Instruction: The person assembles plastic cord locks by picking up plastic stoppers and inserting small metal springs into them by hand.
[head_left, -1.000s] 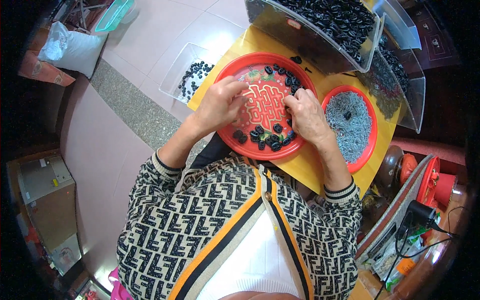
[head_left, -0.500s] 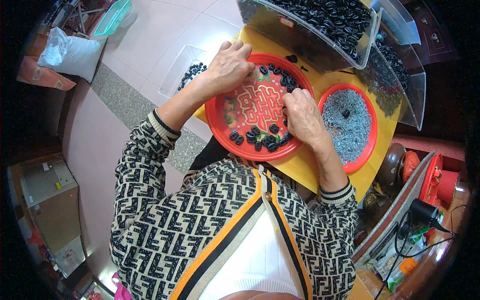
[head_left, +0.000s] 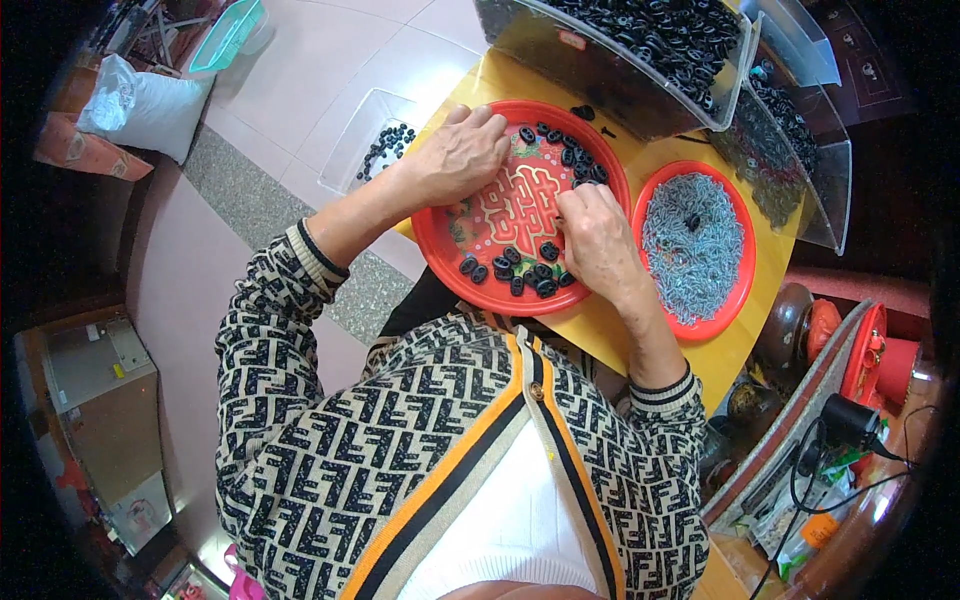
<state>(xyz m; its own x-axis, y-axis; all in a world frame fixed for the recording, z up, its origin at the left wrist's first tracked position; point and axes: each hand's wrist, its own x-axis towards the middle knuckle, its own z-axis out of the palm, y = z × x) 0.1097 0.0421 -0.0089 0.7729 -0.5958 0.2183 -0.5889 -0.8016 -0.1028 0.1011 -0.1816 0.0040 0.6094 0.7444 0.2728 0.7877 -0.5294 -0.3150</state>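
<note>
A round red tray (head_left: 440,262) with a gold pattern sits before me. Small black oval pieces with two holes, like cord stoppers (head_left: 545,288), lie in it along the near side and the far right rim. Over the tray's left rim, my left hand (head_left: 462,155) is closed with curled fingers; its fingertips are hidden. My right hand (head_left: 603,243) hovers at the tray's right side, fingers pinched together, their contents too small to make out. Just right of it stands a smaller red dish (head_left: 742,285) heaped with tiny silvery springs (head_left: 695,270) and one black piece.
A yellow board (head_left: 600,335) carries the tray and dish. At the back right, clear bins (head_left: 620,85) hold many black parts. A clear box (head_left: 345,150) with small black pieces stands left of the tray. Cables and a black adapter (head_left: 848,420) lie at right.
My right hand has shifted slightly left and up over the tray. My left hand has moved slightly down, still closed. Another black piece shows near the tray's right rim.
</note>
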